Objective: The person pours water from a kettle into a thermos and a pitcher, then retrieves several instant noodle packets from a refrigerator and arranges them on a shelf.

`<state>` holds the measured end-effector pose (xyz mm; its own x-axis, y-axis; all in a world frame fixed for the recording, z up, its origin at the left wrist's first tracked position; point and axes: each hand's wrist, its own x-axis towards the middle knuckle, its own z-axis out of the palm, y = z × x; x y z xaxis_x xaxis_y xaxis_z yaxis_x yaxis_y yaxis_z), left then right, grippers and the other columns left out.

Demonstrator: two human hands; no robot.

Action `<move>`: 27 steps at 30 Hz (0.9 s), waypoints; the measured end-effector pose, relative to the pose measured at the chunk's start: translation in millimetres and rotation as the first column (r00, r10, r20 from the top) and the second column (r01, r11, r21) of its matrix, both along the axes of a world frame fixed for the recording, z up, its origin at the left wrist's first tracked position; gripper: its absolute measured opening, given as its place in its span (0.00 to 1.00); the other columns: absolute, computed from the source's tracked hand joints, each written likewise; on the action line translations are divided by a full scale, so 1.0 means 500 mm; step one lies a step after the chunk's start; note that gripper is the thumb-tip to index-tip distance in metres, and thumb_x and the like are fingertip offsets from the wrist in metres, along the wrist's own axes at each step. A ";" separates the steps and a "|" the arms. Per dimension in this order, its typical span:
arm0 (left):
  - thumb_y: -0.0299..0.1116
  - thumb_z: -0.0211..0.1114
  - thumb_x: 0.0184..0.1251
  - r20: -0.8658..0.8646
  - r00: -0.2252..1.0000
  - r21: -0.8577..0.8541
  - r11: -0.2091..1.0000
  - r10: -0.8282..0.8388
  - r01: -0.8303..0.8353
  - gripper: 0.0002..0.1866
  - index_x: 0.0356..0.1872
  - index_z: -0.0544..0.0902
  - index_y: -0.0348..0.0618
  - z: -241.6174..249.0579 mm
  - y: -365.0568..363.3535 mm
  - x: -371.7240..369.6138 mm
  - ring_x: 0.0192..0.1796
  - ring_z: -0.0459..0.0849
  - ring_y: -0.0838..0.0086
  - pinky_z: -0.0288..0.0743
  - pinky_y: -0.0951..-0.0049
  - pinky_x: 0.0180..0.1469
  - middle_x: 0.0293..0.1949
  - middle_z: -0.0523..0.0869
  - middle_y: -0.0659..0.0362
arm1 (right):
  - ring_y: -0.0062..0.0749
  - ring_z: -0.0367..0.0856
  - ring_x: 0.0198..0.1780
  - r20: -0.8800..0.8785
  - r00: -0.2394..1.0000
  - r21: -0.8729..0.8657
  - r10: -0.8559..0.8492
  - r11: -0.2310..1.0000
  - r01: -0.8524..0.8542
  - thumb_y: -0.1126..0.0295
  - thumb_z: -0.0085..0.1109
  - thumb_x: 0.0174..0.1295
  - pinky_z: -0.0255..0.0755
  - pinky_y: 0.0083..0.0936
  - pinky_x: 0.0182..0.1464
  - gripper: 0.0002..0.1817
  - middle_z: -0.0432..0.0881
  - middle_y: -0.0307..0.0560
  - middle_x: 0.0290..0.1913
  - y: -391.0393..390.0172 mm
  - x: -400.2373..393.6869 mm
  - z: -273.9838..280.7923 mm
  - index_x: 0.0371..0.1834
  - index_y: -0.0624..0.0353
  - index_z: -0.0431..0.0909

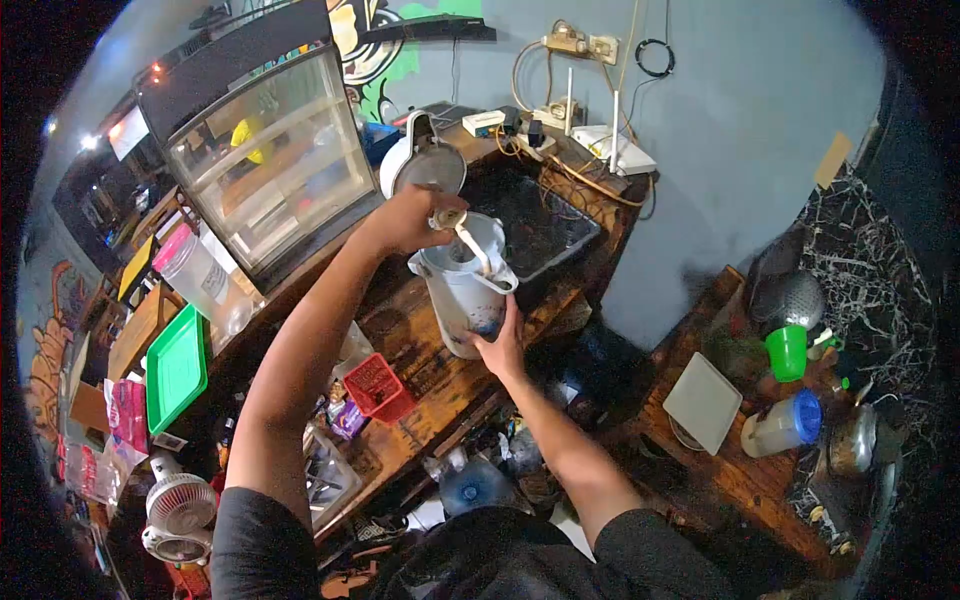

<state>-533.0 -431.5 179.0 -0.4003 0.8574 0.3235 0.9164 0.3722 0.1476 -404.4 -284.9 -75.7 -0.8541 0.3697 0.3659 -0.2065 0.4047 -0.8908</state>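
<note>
- Water bottle [472,490]: blue, located low in front of the person's body, below the edge of the wooden counter [440,385].
- Clear bin [335,478]: on the near left part of the counter, with utensils inside.
- Red basket [378,388]: on the counter, between the clear bin and the white jug [462,305].
- Right hand [503,345]: fingers curved against the jug's lower wall, gripping it from the right.
- White jug: at the centre, over the counter, mouth open and tilted toward the camera. Contact between its base and the wood cannot be confirmed.
- Left hand [420,218]: above the jug's mouth, fingers closed on a small item with a round end [452,217] — its type cannot be told. A pale strip [473,248] runs from beside this item toward the jug's rim.
- Black tray [540,225]: just behind the jug, on the counter.
- White container [434,165]: behind the left hand, its round grey face toward the camera.
- Display case [270,160]: left of the container, glass-fronted, with shelves.
- Router [615,150]: beyond the tray — white, antennas upright, cables alongside.
- Sockets [580,43]: on the grey wall, above the router.
</note>
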 end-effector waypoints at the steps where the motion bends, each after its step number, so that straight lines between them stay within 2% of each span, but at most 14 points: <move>1: 0.33 0.71 0.48 0.008 1.000 -0.005 1.000 0.005 -0.005 0.25 0.52 0.82 0.43 -0.005 -0.003 -0.005 0.47 0.84 0.51 0.77 0.58 0.52 0.45 0.85 0.46 | 0.58 0.56 0.71 0.008 1.000 -0.005 0.005 1.000 -0.005 0.69 0.78 0.45 0.56 0.50 0.70 0.58 0.56 0.63 0.70 -0.002 -0.006 -0.012 0.76 0.52 0.45; 4: 0.32 0.71 0.48 0.060 0.998 0.046 0.999 -0.018 0.015 0.25 0.52 0.82 0.43 -0.015 -0.002 -0.010 0.46 0.84 0.51 0.78 0.59 0.52 0.44 0.86 0.46 | 0.60 0.51 0.73 0.005 1.000 0.071 -0.002 0.997 0.001 0.67 0.77 0.47 0.54 0.51 0.71 0.58 0.52 0.64 0.72 0.003 -0.024 -0.038 0.76 0.54 0.43; 7: 0.31 0.72 0.48 0.067 0.997 0.051 0.998 0.042 -0.045 0.24 0.51 0.82 0.42 -0.020 -0.008 -0.015 0.46 0.85 0.51 0.78 0.60 0.52 0.45 0.85 0.46 | 0.61 0.49 0.74 -0.010 1.000 0.123 -0.012 0.992 0.013 0.66 0.77 0.48 0.53 0.51 0.71 0.59 0.50 0.65 0.72 -0.006 -0.047 -0.042 0.77 0.54 0.41; 10: 0.33 0.72 0.48 0.049 0.996 0.065 0.995 0.070 -0.073 0.24 0.51 0.82 0.43 -0.026 -0.013 -0.028 0.47 0.84 0.50 0.79 0.59 0.52 0.46 0.85 0.46 | 0.62 0.47 0.74 0.054 0.998 0.061 0.026 0.998 -0.029 0.67 0.77 0.48 0.52 0.51 0.71 0.60 0.49 0.66 0.73 -0.017 -0.066 -0.027 0.78 0.53 0.39; 11: 0.34 0.72 0.49 0.029 0.992 0.036 0.991 0.126 -0.127 0.24 0.51 0.82 0.44 -0.027 -0.013 -0.034 0.47 0.84 0.50 0.79 0.58 0.51 0.46 0.85 0.46 | 0.62 0.47 0.74 0.054 0.998 0.057 0.030 0.998 -0.034 0.67 0.77 0.48 0.52 0.51 0.71 0.60 0.49 0.66 0.73 -0.024 -0.072 -0.022 0.78 0.53 0.39; 13: 0.35 0.72 0.49 0.005 0.982 0.007 0.982 0.187 -0.187 0.24 0.52 0.82 0.45 -0.032 -0.015 -0.047 0.47 0.84 0.50 0.79 0.58 0.51 0.46 0.85 0.46 | 0.62 0.47 0.74 -0.069 0.996 0.076 0.050 0.996 -0.045 0.67 0.76 0.49 0.52 0.52 0.71 0.59 0.48 0.67 0.73 -0.036 -0.089 -0.020 0.78 0.53 0.38; 18: 0.38 0.71 0.52 0.048 0.939 -0.020 0.940 0.340 -0.340 0.24 0.53 0.81 0.47 -0.048 -0.016 -0.089 0.47 0.84 0.51 0.79 0.57 0.50 0.44 0.86 0.47 | 0.65 0.47 0.73 -0.073 0.996 0.033 0.058 0.998 -0.055 0.67 0.74 0.51 0.52 0.53 0.70 0.57 0.48 0.68 0.72 -0.063 -0.131 -0.026 0.78 0.52 0.39; 19: 0.38 0.71 0.52 0.045 0.938 -0.020 0.939 0.345 -0.344 0.24 0.53 0.81 0.47 -0.050 -0.017 -0.100 0.47 0.84 0.51 0.79 0.57 0.50 0.44 0.86 0.47 | 0.65 0.48 0.73 -0.090 0.994 0.014 0.055 0.998 -0.054 0.67 0.73 0.52 0.53 0.54 0.69 0.57 0.47 0.69 0.72 -0.069 -0.142 -0.026 0.78 0.52 0.39; 21: 0.39 0.70 0.54 -0.129 0.976 0.062 0.983 0.177 -0.170 0.23 0.53 0.81 0.47 -0.059 -0.021 -0.122 0.46 0.84 0.52 0.79 0.56 0.49 0.44 0.85 0.47 | 0.66 0.48 0.73 -0.062 0.997 -0.026 0.047 0.998 -0.049 0.67 0.74 0.52 0.54 0.54 0.68 0.57 0.47 0.69 0.72 -0.083 -0.151 -0.024 0.78 0.51 0.38; 23: 0.39 0.70 0.55 -0.140 0.972 0.008 0.982 0.189 -0.189 0.22 0.51 0.82 0.46 -0.072 -0.018 -0.148 0.46 0.85 0.51 0.80 0.56 0.48 0.43 0.86 0.47 | 0.66 0.48 0.72 -0.034 0.999 -0.063 0.034 0.997 -0.036 0.67 0.74 0.51 0.56 0.54 0.67 0.58 0.46 0.69 0.72 -0.093 -0.157 -0.017 0.78 0.51 0.38; 25: 0.39 0.70 0.55 -0.146 0.969 -0.042 0.977 0.201 -0.209 0.20 0.50 0.83 0.45 -0.073 -0.015 -0.154 0.45 0.85 0.51 0.80 0.56 0.48 0.42 0.86 0.48 | 0.67 0.49 0.72 -0.056 0.998 -0.001 0.006 1.000 -0.006 0.65 0.73 0.52 0.58 0.54 0.66 0.58 0.44 0.68 0.72 -0.098 -0.159 -0.020 0.78 0.50 0.37; 27: 0.39 0.70 0.54 -0.049 0.963 -0.111 0.956 0.266 -0.270 0.18 0.45 0.85 0.43 -0.071 -0.017 -0.148 0.44 0.85 0.52 0.80 0.56 0.47 0.40 0.87 0.48 | 0.67 0.49 0.72 -0.039 0.999 0.000 0.024 1.000 -0.024 0.64 0.73 0.53 0.58 0.54 0.66 0.58 0.44 0.68 0.72 -0.093 -0.161 -0.023 0.78 0.49 0.36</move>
